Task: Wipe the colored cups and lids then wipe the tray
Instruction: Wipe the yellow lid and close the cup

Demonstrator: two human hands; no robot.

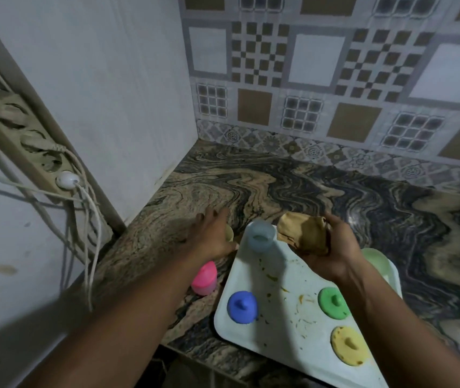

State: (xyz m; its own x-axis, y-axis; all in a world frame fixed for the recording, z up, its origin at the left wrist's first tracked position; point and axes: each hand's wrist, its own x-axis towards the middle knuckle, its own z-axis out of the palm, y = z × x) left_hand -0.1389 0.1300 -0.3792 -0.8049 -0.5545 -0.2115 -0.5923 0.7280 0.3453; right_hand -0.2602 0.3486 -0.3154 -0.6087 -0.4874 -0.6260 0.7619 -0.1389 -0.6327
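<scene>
Our right hand (332, 247) gripped a bunched brown cloth (304, 232) above the tray's far end. Our left hand (212, 233) lay spread and loose over the pale yellow cup (229, 233) on the counter (251, 186), just beside the tray (254, 273); whether it touched, we could not tell. The blue cup (259, 236) stood on the tray's far corner, the pink cup (205, 278) on the counter under our left forearm. We judged a careless sweep of that arm could topple the pink cup.
</scene>
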